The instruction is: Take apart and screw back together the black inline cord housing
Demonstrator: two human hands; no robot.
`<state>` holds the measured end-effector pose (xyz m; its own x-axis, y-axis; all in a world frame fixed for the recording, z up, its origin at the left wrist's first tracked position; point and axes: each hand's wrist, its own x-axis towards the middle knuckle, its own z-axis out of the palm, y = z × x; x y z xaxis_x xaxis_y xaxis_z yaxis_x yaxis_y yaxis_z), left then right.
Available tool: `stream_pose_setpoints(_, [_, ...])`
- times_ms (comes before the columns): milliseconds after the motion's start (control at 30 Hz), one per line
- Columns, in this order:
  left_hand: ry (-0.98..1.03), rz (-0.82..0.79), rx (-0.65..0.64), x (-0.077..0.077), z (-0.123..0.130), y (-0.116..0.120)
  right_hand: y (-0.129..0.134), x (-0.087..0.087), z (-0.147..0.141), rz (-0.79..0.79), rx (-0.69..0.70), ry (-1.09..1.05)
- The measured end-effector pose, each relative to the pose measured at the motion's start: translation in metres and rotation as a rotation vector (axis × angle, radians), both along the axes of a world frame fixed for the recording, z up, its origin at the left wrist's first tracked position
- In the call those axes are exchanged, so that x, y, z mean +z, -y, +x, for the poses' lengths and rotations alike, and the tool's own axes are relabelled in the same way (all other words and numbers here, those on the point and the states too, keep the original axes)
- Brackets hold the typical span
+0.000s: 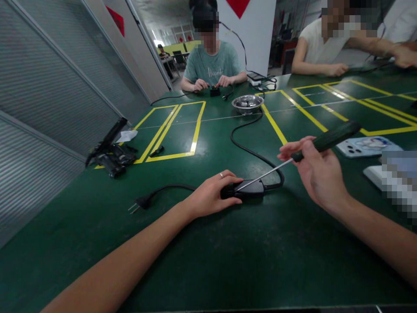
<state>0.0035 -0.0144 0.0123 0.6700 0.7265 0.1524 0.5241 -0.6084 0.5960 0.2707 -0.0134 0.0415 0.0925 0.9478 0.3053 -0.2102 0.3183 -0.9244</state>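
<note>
The left hand (215,194) lies on the green table (228,265), and its thumb and fingers are grasping the left end of a black box (254,188), which rests flat on the table in front of the person. A ring (222,175) is on one finger of this hand. The right hand (321,171) is raised above the table at the right side, and its thumb and fingers are closed around the dark handle of a screwdriver (332,136). The screwdriver is tilted, its thin metal shaft going down to the left across the box, with the tip close to the left fingers; whether it truly touches the box surface, I cannot tell well from this angle. From the left end of the box, a short cord (176,186) goes to a plug (143,202) with two pins. From the right end, a black cable (231,136) makes a loop and goes back toward a metal bowl (241,108). On the left stands a heap of black parts (114,157), with a small black piece (157,151) beside the yellow tape (171,156). A phone (368,146) lies near the right hand. Across the table, a person in a green shirt (213,63) has both hands at a small dark object (215,91).
</note>
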Motion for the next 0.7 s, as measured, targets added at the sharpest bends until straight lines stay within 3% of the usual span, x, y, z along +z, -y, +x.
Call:
stream_pose_setpoints(100, [0.008,-0.006,-0.003,-0.0004,0.0001,-0.0001,-0.0001,0.0004,0.0003,0.003,0.075,-0.101])
stream_pose_setpoints(300, [0.005,-0.016,-0.017,0.0017,-0.0003,-0.0002,-0.0026,-0.0026,0.0000,0.061,-0.010,-0.019])
stream_pose_setpoints(467, [0.008,-0.024,-0.018,0.0025,-0.0004,-0.0006,-0.0034,-0.0022,0.0033,0.009,0.108,-0.105])
stream_pose_setpoints(633, [0.001,-0.042,-0.004,0.0033,0.0002,0.0001,-0.0044,-0.0025,0.0047,0.009,-0.013,0.067])
stream_pose_setpoints(700, [0.002,-0.046,-0.005,0.0044,0.0006,0.0007,-0.0039,-0.0028,0.0041,0.005,0.014,0.048])
